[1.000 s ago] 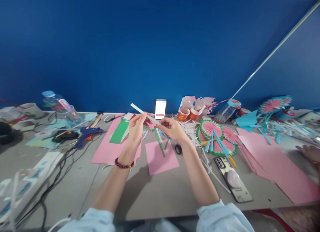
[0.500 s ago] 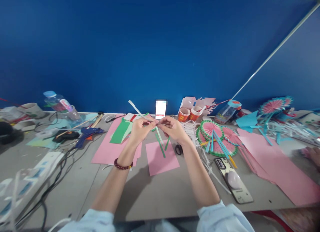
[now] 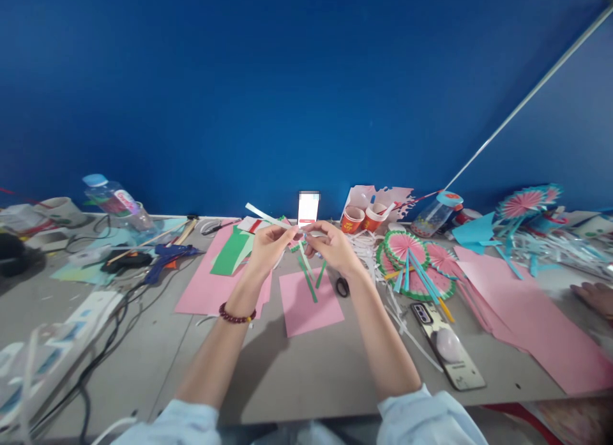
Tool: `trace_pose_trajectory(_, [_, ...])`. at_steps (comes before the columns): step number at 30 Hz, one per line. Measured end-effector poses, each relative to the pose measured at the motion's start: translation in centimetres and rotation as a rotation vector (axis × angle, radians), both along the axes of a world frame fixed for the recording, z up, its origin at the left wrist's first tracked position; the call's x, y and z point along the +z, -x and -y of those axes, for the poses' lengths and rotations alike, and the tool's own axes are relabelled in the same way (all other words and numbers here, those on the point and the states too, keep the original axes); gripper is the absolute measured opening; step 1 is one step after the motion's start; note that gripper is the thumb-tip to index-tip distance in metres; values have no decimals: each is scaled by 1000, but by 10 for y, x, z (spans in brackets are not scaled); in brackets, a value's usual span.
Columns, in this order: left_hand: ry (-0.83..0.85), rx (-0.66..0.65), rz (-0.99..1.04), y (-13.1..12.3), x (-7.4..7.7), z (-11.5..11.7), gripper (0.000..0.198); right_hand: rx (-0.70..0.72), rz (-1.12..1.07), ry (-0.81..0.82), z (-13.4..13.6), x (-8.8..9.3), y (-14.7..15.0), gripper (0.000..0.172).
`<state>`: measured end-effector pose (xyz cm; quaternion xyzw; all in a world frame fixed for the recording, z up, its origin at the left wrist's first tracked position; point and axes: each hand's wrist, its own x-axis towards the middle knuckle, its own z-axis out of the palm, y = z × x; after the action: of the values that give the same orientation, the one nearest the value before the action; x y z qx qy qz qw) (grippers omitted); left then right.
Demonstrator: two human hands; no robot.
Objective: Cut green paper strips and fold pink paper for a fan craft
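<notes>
My left hand (image 3: 269, 246) pinches a thin white strip (image 3: 262, 212), paper or tape, whose free end sticks out up and to the left. My right hand (image 3: 332, 246) is closed at the strip's other end, and the fingertips of both hands nearly meet. Exactly what lies between the right fingers is too small to see. Beneath the hands, a pink paper square (image 3: 306, 320) lies on the table with narrow green strips (image 3: 308, 282) across it. Black-handled scissors (image 3: 341, 286) rest by my right wrist, partly hidden.
A lit phone (image 3: 308, 209) stands against the blue wall. Left are green paper (image 3: 232, 253), a blue glue gun (image 3: 167, 256) and a power strip (image 3: 62, 343). Right are red cups (image 3: 353, 220), watermelon paper fans (image 3: 407, 250), another phone (image 3: 453, 352) and another person's hand (image 3: 594, 297).
The white strip's free end has dropped slightly, so it lies flatter. My right fingers have shifted a little at the strip. At the right edge, the other person's hand has moved left.
</notes>
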<state>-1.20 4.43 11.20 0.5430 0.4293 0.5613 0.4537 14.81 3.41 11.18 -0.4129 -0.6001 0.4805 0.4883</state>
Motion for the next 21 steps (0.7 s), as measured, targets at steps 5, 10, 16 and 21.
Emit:
trace_pose_trajectory(5, [8,28,-20,2,-1,-1,32,-46,-81,16,-4,-5,1,35])
trace_pose_trajectory(10, [-3,52,-17,4,-1,-3,31,-36,49,88,-7,-10,-2,31])
trace_pose_trajectory(16, [9,74,-66,9,1,-4,31,72,-42,126,-6,-9,-1,31])
trace_pose_trajectory(21, [-12,92,-38,14,1,-8,29,133,-232,239,-6,-2,-4,39])
